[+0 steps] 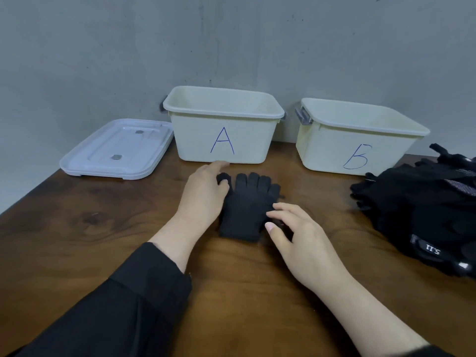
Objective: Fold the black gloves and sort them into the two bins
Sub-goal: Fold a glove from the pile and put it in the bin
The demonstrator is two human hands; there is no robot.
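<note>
Black knit glove (244, 207) flat betw. hands; left hand (203, 194) pressing thumb side, right hand (296, 228) loosely curled, fingertips touching cuff edge. Likely soft, light, limp; best pinched at cuff & fingertips.

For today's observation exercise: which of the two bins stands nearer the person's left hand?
The bin marked A; the left hand lies just before it, while the bin marked B stands farther right.

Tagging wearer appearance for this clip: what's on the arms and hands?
Both hands, left hand and right hand, are bare: no gloves, rings or watch visible. Black long sleeves on both arms; left sleeve ends at a folded cuff, right sleeve barely shows.
</note>
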